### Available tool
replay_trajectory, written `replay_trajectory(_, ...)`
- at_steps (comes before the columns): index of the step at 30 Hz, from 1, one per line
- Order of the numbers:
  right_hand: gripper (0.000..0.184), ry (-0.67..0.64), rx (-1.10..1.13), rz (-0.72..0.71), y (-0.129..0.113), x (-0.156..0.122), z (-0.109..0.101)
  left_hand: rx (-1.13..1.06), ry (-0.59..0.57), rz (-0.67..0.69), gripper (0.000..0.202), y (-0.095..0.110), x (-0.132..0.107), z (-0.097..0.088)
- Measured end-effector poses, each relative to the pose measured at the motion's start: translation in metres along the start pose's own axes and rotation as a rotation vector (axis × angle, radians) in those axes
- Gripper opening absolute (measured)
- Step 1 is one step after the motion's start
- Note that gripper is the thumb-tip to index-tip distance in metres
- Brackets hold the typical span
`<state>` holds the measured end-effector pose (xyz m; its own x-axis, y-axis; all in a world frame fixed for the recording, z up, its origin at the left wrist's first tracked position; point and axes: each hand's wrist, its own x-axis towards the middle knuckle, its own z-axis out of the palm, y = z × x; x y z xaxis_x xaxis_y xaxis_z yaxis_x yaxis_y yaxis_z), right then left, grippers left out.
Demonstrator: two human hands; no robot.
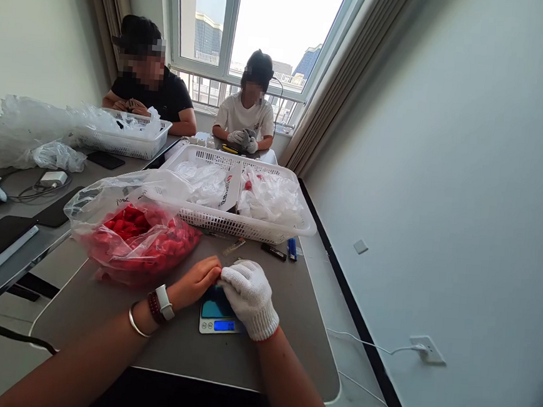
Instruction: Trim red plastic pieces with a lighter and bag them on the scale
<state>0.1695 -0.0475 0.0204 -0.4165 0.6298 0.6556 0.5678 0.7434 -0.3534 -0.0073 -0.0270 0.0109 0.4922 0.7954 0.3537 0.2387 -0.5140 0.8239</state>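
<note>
My left hand (194, 281) is bare, with a watch and bracelets on the wrist. My right hand (248, 298) wears a white knit glove with a red cuff edge. The two hands meet, fingertips together, just above a small digital scale (219, 317) with a lit blue display. Whatever may lie between the fingers is hidden. To the left of my hands sits a clear plastic bag of red pieces (133, 236), close to my left hand. Both rest on a grey table (299, 331).
A white plastic basket (232, 224) of clear bags stands beyond my hands, with a blue lighter (292, 249) and a black marker (273, 251) by it. Another basket (130, 145) sits on a side table. Two co-workers (247, 101) sit at the far end by a window.
</note>
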Motion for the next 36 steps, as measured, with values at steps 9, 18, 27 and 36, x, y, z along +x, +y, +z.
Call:
replay_trajectory(9, 0.011, 0.014, 0.205, 0.146, -0.006, 0.002, 0.005, 0.051, 0.071, 0.048, 0.041, 0.004, 0.0, -0.007)
replay_trajectory(18, 0.013, 0.016, 0.076, 0.051, -0.004, -0.001, 0.001, 0.051, 0.076, 0.059, 0.039, 0.003, -0.002, -0.004)
replay_trajectory(27, 0.019, -0.178, 0.309, 0.28, -0.012, 0.005, 0.001, 0.128, 0.119, 0.036, 0.04, -0.002, -0.004, -0.004)
replay_trajectory(36, 0.009, -0.131, -0.061, -0.021, -0.006, 0.028, -0.001, 0.114, 0.195, -0.031, 0.055, -0.002, 0.0, -0.011)
